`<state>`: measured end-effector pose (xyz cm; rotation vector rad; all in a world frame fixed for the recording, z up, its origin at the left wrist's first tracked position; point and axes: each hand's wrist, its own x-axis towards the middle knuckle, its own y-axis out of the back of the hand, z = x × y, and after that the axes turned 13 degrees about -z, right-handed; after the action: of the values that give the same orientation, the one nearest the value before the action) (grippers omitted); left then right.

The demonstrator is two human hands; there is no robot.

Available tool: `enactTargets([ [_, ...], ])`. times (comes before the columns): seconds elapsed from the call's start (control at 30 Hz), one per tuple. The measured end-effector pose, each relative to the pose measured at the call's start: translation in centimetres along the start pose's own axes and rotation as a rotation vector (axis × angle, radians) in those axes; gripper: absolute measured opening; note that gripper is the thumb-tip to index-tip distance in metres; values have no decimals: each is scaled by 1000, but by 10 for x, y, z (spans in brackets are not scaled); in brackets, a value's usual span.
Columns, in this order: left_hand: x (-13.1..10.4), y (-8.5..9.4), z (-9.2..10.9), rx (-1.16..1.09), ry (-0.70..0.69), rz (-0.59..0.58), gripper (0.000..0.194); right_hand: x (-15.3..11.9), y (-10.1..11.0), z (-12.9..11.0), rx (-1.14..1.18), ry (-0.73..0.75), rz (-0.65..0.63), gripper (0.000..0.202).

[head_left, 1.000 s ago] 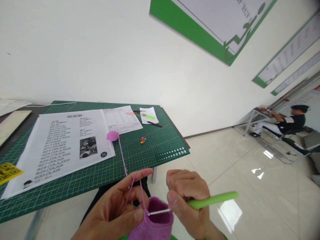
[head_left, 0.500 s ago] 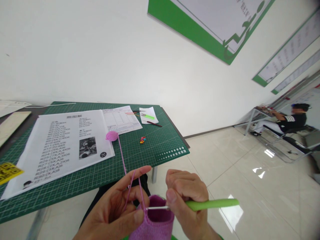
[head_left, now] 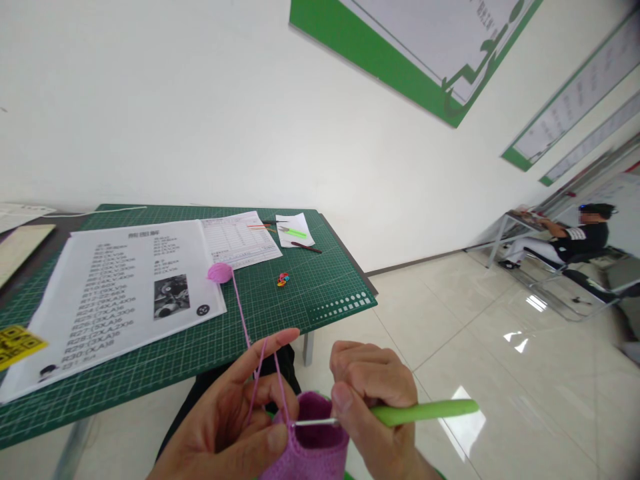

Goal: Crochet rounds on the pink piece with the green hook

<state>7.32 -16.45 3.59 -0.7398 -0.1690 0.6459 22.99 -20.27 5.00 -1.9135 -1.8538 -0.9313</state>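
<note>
Pinched at its rim by my left hand (head_left: 240,407) is a purple crocheted piece (head_left: 320,457), tube-shaped with an open top. Pink yarn (head_left: 281,380) runs over my raised left index finger down to the rim. My right hand (head_left: 377,400) is closed round a crochet hook (head_left: 430,411) with a light green handle. The hook's metal tip meets the rim beside my left thumb, where the exact stitch is too small to make out. From my left hand the strand leads back to a pink yarn ball (head_left: 220,273) on the table.
A printed pattern sheet (head_left: 125,300) and a form (head_left: 240,240) lie on the green cutting mat (head_left: 265,300). Small coloured stitch markers (head_left: 283,280), green-handled snips (head_left: 293,232) and a dark stick (head_left: 306,247) are farther back. Another person (head_left: 583,233) sits at a distant table.
The view has shifted slightly, so the table appears a little farther left. The metal shaft of the hook is tilted slightly differently at the rim. Both hands keep their hold.
</note>
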Motion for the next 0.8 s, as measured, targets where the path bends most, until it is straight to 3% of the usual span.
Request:
enactTargets([
  [0.47, 0, 0, -2, -17, 13, -24, 63, -1, 0, 1, -22, -30, -17, 40],
  [0.8, -1, 10, -6, 31, 10, -78, 63, 2, 1, 0, -26, -13, -15, 39],
])
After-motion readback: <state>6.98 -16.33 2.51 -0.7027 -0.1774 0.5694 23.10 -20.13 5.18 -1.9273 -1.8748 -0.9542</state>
